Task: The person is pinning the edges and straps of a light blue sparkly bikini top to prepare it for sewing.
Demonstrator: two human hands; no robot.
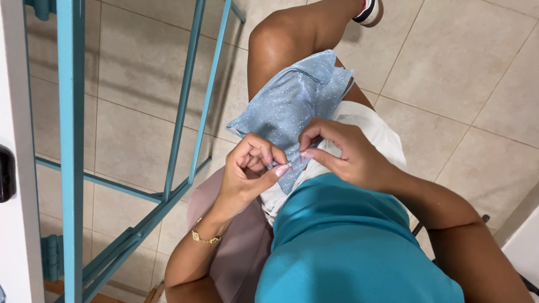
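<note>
Two hands: left hand (247,168) and right hand (342,154), fingertips pinched on the lower edge of one cloth
Cloth: sparkly light-blue fabric (295,104), draped over the raised knee (on the lap)
Containers: cannot tell of any in view
Wrist: gold bracelet (205,238) on the left
Surface: beige tiled floor (460,62)
Room: teal metal frame (73,151) at left

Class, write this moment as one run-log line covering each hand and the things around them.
left hand: pinching edge of sparkly blue fabric | right hand: pinching same edge | fabric: draped over raised knee | nearby: teal metal frame, tiled floor
</note>
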